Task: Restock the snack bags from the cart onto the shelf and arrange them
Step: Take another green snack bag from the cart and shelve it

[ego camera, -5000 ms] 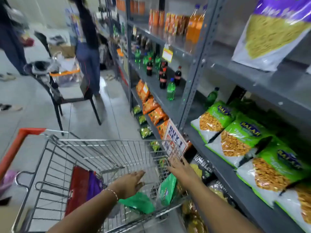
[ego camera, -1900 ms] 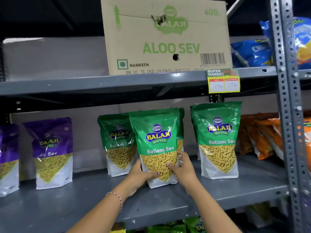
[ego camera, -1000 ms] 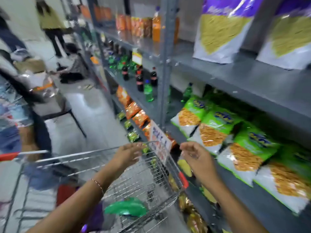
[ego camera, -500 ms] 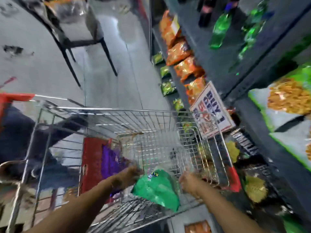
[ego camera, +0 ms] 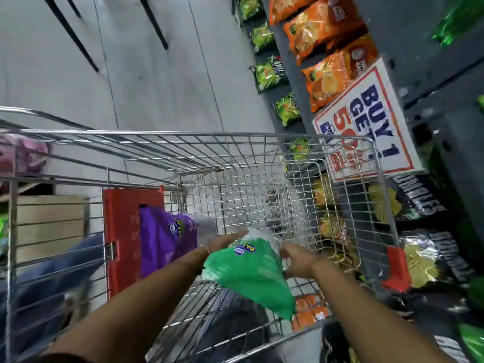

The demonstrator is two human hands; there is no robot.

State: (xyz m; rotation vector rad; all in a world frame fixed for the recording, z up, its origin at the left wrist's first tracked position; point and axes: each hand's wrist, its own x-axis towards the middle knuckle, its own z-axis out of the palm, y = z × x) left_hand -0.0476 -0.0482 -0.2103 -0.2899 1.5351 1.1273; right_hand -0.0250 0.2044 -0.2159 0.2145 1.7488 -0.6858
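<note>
Green snack bag lies tilted in the near end of the wire cart, directly between the two hands: the left hand lies with fingers extended along its left edge, touching it but not visibly closed, and the right hand sits half-curled at its right edge, where blur prevents telling whether it grips. Judged step: picking up the next bag for the shelf, which stands beyond the right hand. The next move calls for both hands to close on the soft pouch and lift it clear of the purple bag just left of the left hand.
</note>
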